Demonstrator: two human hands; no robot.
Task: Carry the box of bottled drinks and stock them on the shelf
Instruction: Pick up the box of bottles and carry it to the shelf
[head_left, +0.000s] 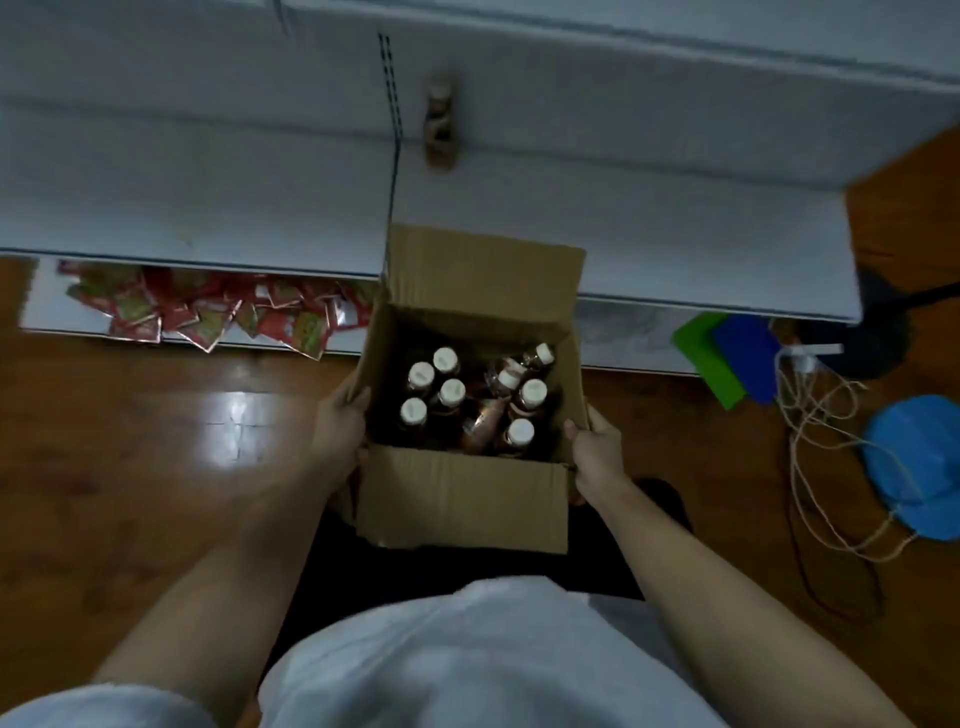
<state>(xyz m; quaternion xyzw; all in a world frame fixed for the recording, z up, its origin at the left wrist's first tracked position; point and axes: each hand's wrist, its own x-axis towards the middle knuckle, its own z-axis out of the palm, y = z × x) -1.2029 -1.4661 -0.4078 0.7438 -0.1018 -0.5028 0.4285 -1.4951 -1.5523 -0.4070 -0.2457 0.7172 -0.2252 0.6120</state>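
Note:
An open brown cardboard box (462, 499) is held in front of me, its flaps up. Inside stand several bottles of brown drink with white caps (451, 392); a couple lie tilted near the right side. My left hand (337, 423) grips the box's left wall, thumb over the rim. On the opposite wall my right hand (597, 452) holds the box the same way. Just beyond the box is the white shelf unit (649, 228), seen from above. A few bottles (440, 122) stand in a row on one of its upper boards.
Red snack packets (208, 312) fill the lowest shelf at the left. On the wooden floor at the right lie green and blue folders (727, 358), a tangle of string (821, 467), a blue cap (914, 467) and a dark fan base (878, 332).

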